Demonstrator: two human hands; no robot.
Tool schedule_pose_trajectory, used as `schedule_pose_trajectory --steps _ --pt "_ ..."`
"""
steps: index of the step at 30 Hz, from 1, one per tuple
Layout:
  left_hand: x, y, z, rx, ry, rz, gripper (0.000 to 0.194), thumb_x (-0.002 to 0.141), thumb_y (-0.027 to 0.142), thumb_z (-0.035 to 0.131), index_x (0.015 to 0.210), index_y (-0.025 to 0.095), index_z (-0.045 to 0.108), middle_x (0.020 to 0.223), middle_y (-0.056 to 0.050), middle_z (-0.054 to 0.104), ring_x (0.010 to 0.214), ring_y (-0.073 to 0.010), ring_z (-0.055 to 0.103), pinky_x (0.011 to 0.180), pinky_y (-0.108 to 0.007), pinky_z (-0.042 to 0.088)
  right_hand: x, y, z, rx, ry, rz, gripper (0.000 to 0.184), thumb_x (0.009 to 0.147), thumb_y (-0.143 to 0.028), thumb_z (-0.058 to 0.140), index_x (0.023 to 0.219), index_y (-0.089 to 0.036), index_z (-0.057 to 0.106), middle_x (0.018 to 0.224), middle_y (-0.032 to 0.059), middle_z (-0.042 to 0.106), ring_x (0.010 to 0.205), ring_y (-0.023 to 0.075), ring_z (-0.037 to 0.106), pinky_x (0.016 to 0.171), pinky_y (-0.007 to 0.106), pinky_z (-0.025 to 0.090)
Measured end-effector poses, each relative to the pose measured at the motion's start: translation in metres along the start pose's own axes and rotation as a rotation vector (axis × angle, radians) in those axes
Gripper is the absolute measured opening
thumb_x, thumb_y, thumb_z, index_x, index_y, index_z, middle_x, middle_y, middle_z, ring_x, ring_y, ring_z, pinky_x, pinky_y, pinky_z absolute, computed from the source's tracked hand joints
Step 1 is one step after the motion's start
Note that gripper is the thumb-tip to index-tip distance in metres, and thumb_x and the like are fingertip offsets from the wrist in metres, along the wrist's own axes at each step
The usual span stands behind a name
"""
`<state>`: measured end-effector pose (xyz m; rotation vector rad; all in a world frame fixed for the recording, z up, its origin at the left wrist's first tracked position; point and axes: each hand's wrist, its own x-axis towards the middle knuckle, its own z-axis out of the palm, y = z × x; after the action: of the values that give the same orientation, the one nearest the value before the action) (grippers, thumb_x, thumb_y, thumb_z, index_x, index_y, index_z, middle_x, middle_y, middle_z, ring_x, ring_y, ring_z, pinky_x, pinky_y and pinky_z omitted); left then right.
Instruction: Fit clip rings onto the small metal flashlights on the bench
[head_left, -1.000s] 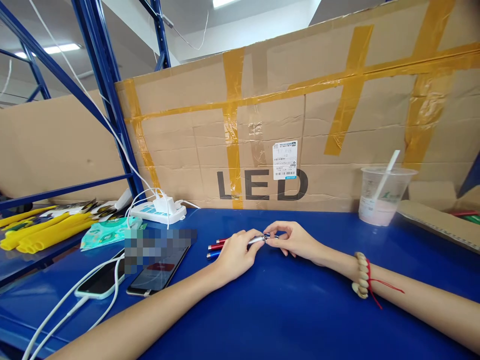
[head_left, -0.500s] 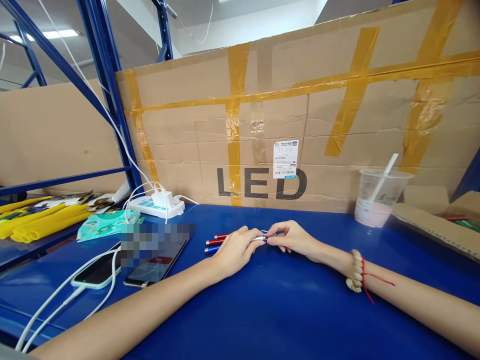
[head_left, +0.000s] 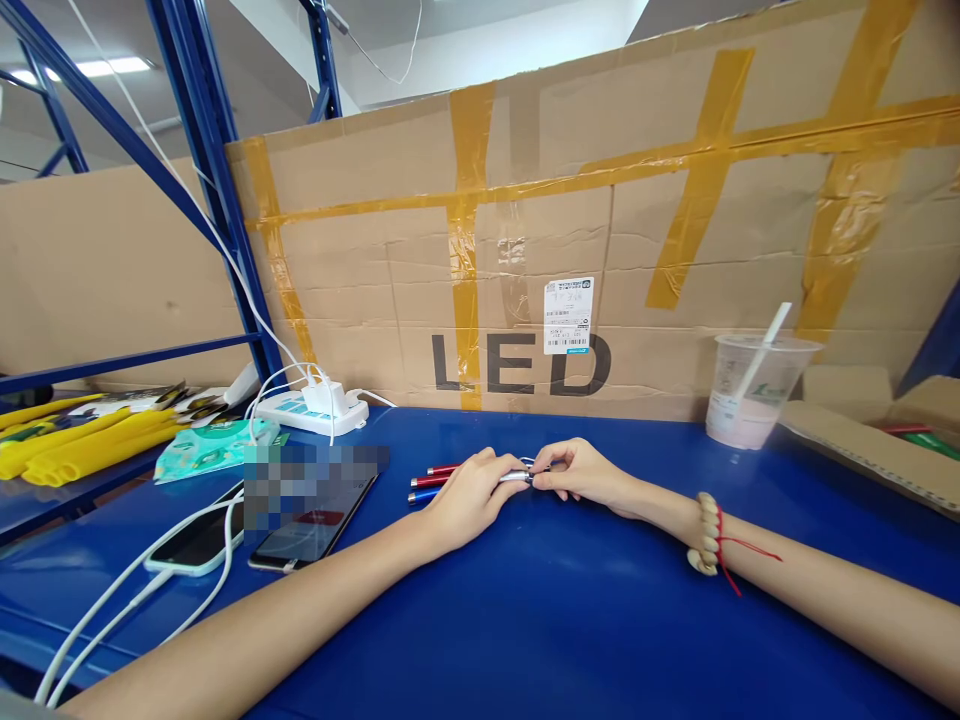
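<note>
Left hand (head_left: pixel 472 503): palm down, thumb and forefinger closed on a slim, silver, metallic-looking cylinder (head_left: pixel 514 476); the other fingers bent, their tips partly hidden.

Right hand (head_left: pixel 589 470): thumb and forefinger pinching the cylinder's darker end; remaining fingers curled loosely beneath. Whether they bear on anything: cannot tell.

Silver cylinder: bridging the two sets of fingertips, roughly level, just above or on the smooth blue tabletop (head_left: pixel 600 620); which of the two is unclear.

Two slim red cylinders with silver ends (head_left: pixel 429 482) and one slim blue cylinder with a silver end (head_left: pixel 425 495): side by side, projecting from behind the left fingers, far ends covered. Contact with the hand: not visible.

Thin pale loop (head_left: pixel 528 461): just beyond the meeting fingertips; its attachment cannot be made out.

Black glossy phone (head_left: pixel 322 530): left of the left fingers, apart from them.

Clear plastic cup with pink drink and white straw (head_left: pixel 746 410): beyond and right of the right fingers, well apart.

Risks, as judged: the narrow, polished barrel could slip or turn in the left pinch if the right fingers pull or twist unevenly; any small end part could spring free and roll off if released abruptly; a sideways shift of the left palm could scatter the red and blue cylinders; the thin loop could snag on a fingertip.
</note>
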<state>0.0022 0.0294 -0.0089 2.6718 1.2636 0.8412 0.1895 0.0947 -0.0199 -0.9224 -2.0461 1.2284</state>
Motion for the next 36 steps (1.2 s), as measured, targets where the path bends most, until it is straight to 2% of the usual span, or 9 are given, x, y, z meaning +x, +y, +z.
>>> schedule_pose_trajectory --steps 6,11,19,31,36 --pt "0.002 -0.008 0.002 -0.029 -0.021 0.044 0.017 0.09 0.024 0.044 0.101 0.019 0.057 0.098 0.001 0.062 0.082 -0.0146 0.049 0.078 -0.026 0.038 -0.001 -0.003 0.0 0.01 -0.019 0.011 0.033 0.059 -0.04 0.073 0.07 -0.012 0.061 0.06 -0.0001 0.056 0.045 0.0051 0.043 0.039 0.018 0.03" --pt "0.003 -0.014 0.006 -0.025 -0.035 0.048 0.018 0.09 0.024 0.044 0.103 0.02 0.056 0.102 0.002 0.062 0.085 -0.0152 0.05 0.08 -0.027 0.036 -0.001 0.002 -0.002 -0.04 -0.001 0.029 0.033 0.061 -0.041 0.072 0.075 -0.013 0.061 0.052 -0.0028 0.052 0.043 0.0052 0.04 0.039 0.018 0.027" --pt "0.003 -0.012 0.007 0.006 -0.02 0.061 0.02 0.091 0.027 0.042 0.104 0.018 0.055 0.09 0.0 0.063 0.081 -0.0148 0.051 0.078 -0.026 0.036 -0.002 -0.001 -0.001 -0.048 -0.008 0.034 0.034 0.062 -0.043 0.071 0.074 -0.014 0.059 0.047 -0.0039 0.049 0.043 0.0059 0.041 0.041 0.019 0.027" --pt "0.001 -0.013 0.007 0.025 -0.039 0.102 0.024 0.094 0.03 0.035 0.105 0.019 0.054 0.102 0.001 0.061 0.081 -0.0154 0.049 0.076 -0.027 0.037 -0.003 -0.005 0.001 -0.02 -0.027 0.043 0.038 0.057 -0.044 0.073 0.069 -0.013 0.056 0.055 -0.0024 0.051 0.046 0.0053 0.042 0.04 0.018 0.027" --pt "0.002 -0.014 0.009 0.022 -0.036 0.1 0.024 0.094 0.03 0.035 0.104 0.019 0.054 0.1 0.001 0.061 0.081 -0.0152 0.049 0.075 -0.025 0.038 -0.003 -0.003 0.001 -0.008 -0.021 0.039 0.038 0.055 -0.043 0.075 0.07 -0.013 0.056 0.053 -0.0029 0.05 0.045 0.005 0.041 0.04 0.018 0.027"
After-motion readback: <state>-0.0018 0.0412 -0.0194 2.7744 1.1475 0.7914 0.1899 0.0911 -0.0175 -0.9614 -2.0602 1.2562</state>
